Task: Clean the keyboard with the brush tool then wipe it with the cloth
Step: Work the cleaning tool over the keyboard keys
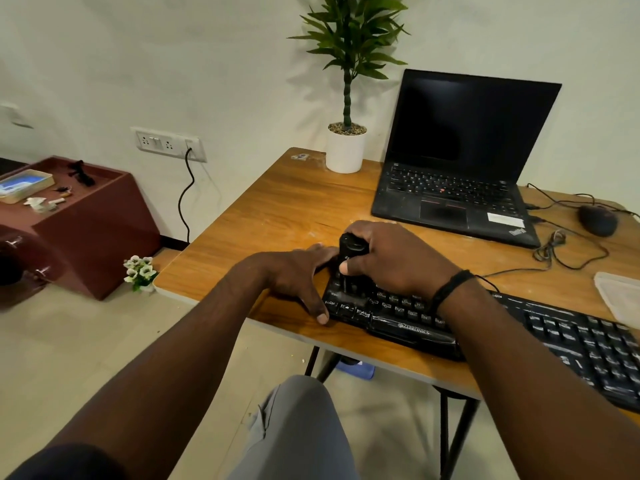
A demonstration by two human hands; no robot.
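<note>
1. Keyboard (519,327), black, lies at the near edge of the wooden tabletop (277,209), running off toward the right.
2. Right hand (391,258) is over the keyboard's left end, fingers curled round the black brush (351,251), held upright with its lower end down among the keys.
3. A dark band sits on the right wrist, above the keyboard's middle.
4. Left hand (294,275) lies flat just left of the keyboard, fingers straight; its thumb touches the keyboard's near left corner and its fingertips reach the far left corner beside the brush. It holds nothing.
5. Behind the keyboard stands an open laptop (457,161) with a dark screen.
6. A plant (346,147) in a white pot stands left of the laptop, well behind the keyboard.
7. A mouse (597,220) lies behind the keyboard's right end, its cable looping between laptop and keyboard.
8. A pale cloth (620,296) shows at the right frame edge, just behind the keyboard.
9. Left of the keyboard, off the tabletop, a dark red cabinet (93,230) stands on the floor, with small flowers (140,271) near it.
</note>
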